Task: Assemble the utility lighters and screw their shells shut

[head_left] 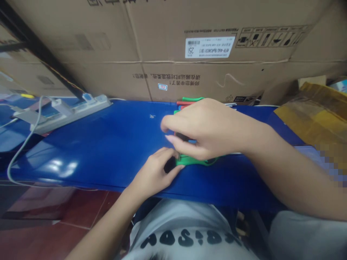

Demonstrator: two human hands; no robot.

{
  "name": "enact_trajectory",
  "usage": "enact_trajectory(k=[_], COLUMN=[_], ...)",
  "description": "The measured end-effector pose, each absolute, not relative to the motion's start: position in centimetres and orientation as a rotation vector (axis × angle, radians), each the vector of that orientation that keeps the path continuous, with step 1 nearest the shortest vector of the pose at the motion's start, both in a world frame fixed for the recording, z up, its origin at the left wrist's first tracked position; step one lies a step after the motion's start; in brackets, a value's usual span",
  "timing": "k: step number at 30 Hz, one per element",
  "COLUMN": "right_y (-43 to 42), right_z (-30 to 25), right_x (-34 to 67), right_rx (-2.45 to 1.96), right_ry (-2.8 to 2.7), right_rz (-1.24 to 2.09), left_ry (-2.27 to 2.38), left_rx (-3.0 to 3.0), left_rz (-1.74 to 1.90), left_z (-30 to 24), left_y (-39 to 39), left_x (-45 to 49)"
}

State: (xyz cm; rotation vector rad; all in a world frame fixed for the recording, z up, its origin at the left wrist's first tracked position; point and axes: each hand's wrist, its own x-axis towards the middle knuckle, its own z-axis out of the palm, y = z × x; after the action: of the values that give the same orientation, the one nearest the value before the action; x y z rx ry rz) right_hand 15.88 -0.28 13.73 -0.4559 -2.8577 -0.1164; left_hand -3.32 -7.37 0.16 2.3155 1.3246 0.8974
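My left hand (154,173) rests on the blue table with thumb and forefinger pinched at the left end of a green-handled tool (195,160), whose kind I cannot make out. Above it reaches my right hand (200,130), fingers curled, thumb tip and forefinger a little apart with nothing visible between them. Dark and red parts of something show beneath its palm. Just beyond my right hand lie a green handle (192,98) and a red handle (184,103), next to thin metal shafts (231,105). My right hand hides most of these things.
A large cardboard box (108,47) stands along the back of the blue table (108,144). At the left lies a white power strip (73,113) with plugs and a white cable (16,155) hanging over the edge. Yellow-brown wrapping (311,112) sits at the right.
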Motion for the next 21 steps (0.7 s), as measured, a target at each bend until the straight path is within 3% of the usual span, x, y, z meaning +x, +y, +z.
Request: enact_trajectory(k=[21], right_y=[-1.11], right_z=[14.52], right_x=[16.01], right_rx=[-0.496], right_ry=[-2.899], right_rz=[0.016], left_ry=[1.343], left_rx=[2.293], left_rz=[0.884], left_z=[0.17], left_y=[-7.31], left_x=[-3.28])
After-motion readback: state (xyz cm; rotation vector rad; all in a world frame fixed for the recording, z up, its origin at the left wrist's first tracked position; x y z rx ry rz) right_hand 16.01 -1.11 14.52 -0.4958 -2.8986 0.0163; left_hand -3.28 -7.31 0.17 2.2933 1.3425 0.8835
